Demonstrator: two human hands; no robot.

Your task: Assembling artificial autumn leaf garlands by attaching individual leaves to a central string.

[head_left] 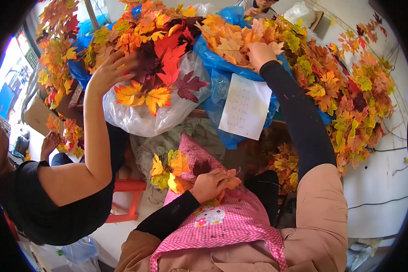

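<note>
My left hand (208, 185) rests over my lap, fingers closed around a short garland of artificial maple leaves (179, 164). Yellow, green and orange leaves stick out on its left side, and a pale orange leaf (231, 180) shows by the fingertips. My right arm stretches forward, and my right hand (261, 55) curls down onto a pile of orange artificial maple leaves (229, 47) in a blue plastic bag (213, 61). Its fingers are closed at a leaf, their tips partly hidden among the foliage. Beneath my left hand lies a pink checked apron (245, 211).
Left, a co-worker's hand (106, 75) hovers over red and dark leaves in a clear plastic bag (136, 120). A handwritten white sheet (245, 106) hangs on the blue bag. Leaf garlands (358, 109) heap at right. A red stool (131, 199) stands at left; another person sits opposite.
</note>
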